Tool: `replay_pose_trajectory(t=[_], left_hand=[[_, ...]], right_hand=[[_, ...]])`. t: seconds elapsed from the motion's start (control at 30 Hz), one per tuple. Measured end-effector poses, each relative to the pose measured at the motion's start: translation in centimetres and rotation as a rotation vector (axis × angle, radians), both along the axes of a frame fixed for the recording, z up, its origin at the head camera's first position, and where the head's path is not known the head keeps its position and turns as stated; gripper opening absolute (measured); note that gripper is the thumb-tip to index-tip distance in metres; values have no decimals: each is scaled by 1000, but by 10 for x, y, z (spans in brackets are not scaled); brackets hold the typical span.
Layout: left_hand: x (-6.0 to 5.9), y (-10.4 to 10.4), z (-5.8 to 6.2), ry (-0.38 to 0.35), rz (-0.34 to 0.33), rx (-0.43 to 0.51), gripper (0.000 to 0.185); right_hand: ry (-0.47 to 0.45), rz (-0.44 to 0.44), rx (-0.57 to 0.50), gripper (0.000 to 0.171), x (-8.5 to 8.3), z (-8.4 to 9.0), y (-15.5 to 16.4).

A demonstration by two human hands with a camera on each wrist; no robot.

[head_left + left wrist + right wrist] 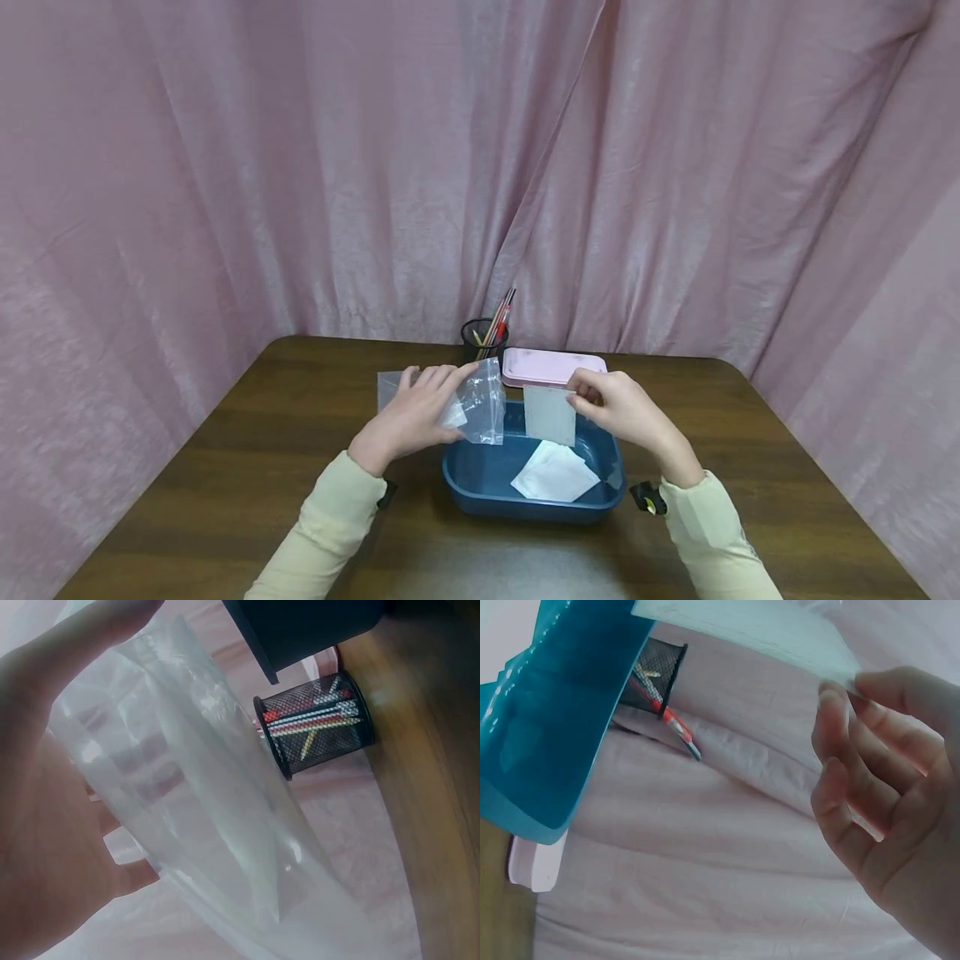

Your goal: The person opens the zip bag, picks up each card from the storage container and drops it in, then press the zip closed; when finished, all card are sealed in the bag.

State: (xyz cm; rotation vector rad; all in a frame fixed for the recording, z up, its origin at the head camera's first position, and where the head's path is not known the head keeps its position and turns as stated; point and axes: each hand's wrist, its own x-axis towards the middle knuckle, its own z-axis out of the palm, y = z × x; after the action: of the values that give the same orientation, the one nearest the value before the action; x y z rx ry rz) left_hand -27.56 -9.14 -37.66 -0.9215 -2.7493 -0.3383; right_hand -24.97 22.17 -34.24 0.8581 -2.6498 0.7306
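My left hand holds a clear plastic zip bag above the left end of a blue plastic tray. In the left wrist view the bag lies across the palm. My right hand pinches a pale grey sheet by its upper right corner, hanging over the tray. In the right wrist view the sheet is gripped at the fingertips. A white folded sheet lies inside the tray.
A pink lidded box sits behind the tray. A black mesh pen cup with pens stands at the table's back edge, also in the left wrist view. Pink curtains surround the brown wooden table.
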Motion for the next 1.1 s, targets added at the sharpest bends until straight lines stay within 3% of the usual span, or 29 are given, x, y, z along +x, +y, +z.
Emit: replay_pose_trajectory(t=[0.4, 0.63, 0.77, 1.1], left_hand=[[2, 2, -4, 6, 28, 22, 103], [7, 3, -7, 55, 50, 40, 103], [10, 5, -5, 83, 59, 59, 102], [18, 12, -4, 99, 83, 103, 102]], right_hand=[[67, -93, -264, 4, 7, -4, 8], [-113, -134, -548, 15, 17, 3, -1], [-210, -105, -679, 21, 13, 0, -2], [-353, -111, -773, 18, 12, -6, -11]])
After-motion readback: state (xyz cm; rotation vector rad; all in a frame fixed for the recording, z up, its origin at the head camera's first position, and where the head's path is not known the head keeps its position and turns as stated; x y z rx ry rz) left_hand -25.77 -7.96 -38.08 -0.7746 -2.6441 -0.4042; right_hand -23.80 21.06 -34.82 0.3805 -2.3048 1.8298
